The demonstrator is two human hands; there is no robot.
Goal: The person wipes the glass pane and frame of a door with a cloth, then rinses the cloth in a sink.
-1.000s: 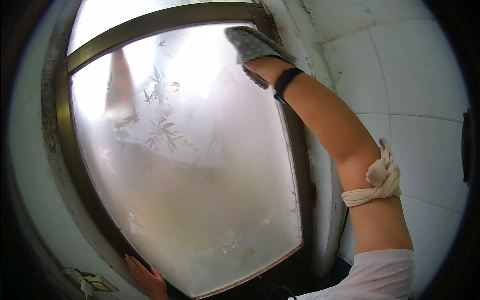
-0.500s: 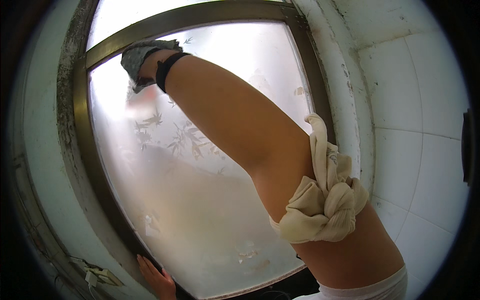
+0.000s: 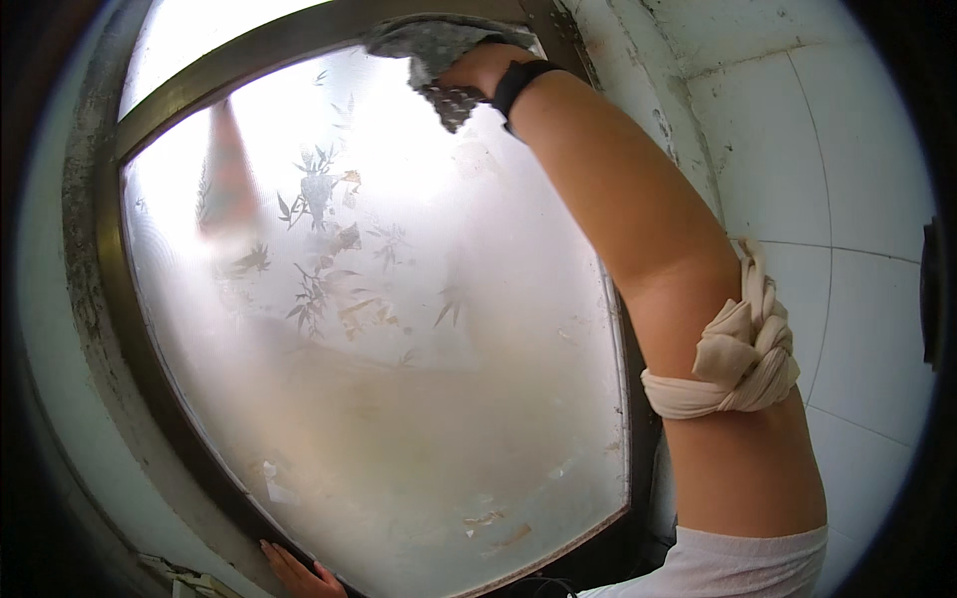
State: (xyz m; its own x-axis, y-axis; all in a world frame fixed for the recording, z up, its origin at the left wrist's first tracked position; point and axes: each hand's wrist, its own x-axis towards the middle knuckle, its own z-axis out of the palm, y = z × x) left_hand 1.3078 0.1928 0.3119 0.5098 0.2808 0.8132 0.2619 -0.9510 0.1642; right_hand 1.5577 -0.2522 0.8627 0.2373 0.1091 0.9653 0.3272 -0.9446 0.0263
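Reaching up to the top right of the window, my right hand (image 3: 482,68) grips a grey cloth (image 3: 435,44). The cloth lies bunched against the upper bar of the dark metal frame (image 3: 249,65) and hangs over the glass; it covers most of the fingers. Frosted glass (image 3: 399,399) with a leaf pattern fills the frame. Low on the left, my left hand (image 3: 299,575) rests on the frame's edge with its fingers stretched out and nothing in it. A black band (image 3: 520,88) circles my right wrist, and a beige cloth (image 3: 738,364) is knotted round that arm.
White wall tiles (image 3: 773,149) and a stained, flaking wall edge (image 3: 648,110) border the window on the right. A pale socket or plug (image 3: 189,580) sits at the lower left. Worn patches and bits of residue (image 3: 485,518) mark the glass.
My right hand has swept the grey cloth rightward and up along the top bar, from the upper left toward the upper right corner. My left hand stays on the frame; the view has shifted slightly.
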